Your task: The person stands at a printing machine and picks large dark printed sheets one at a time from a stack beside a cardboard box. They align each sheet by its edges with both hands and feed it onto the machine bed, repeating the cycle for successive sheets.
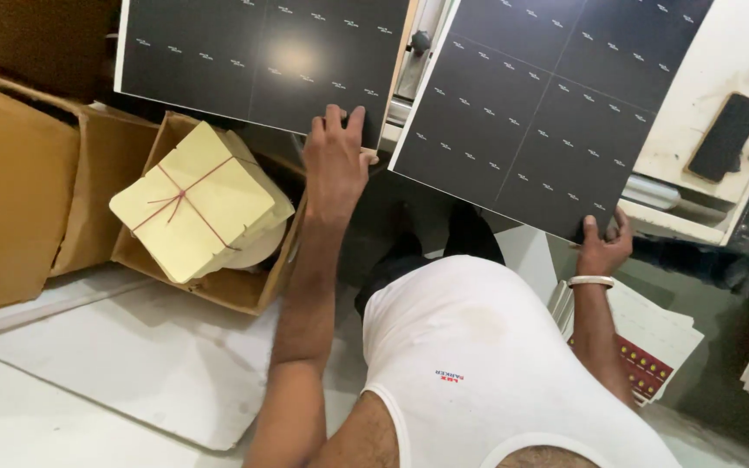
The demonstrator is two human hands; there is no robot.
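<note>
Nearest the lens, at the bottom centre, sits the white sleeveless cotton vest point(478, 364) on the torso I'm looking down over. From it both forearms run up the frame. On the far right, just past a white bangle on the wrist, my right hand point(604, 243) is closed in a pinch on the lower corner of the large black glossy printed card sheet point(539, 113) that fills the upper right. My left hand point(335, 160), mid-frame, has its fingers spread and curled over the bottom edge of a second black printed sheet point(262, 61) at the upper left — gripping it, as far as I can tell.

I judge these sheets light but broad and floppy, slick on the coated face and easy to crease — best held at an edge or corner with the thumb underneath, as now.

Left of centre, an open brown cardboard box point(236, 286) holds a pale yellow paper stack tied with red string point(192, 204). At the lower right lies a pile of white printed sheets point(661, 338).
</note>
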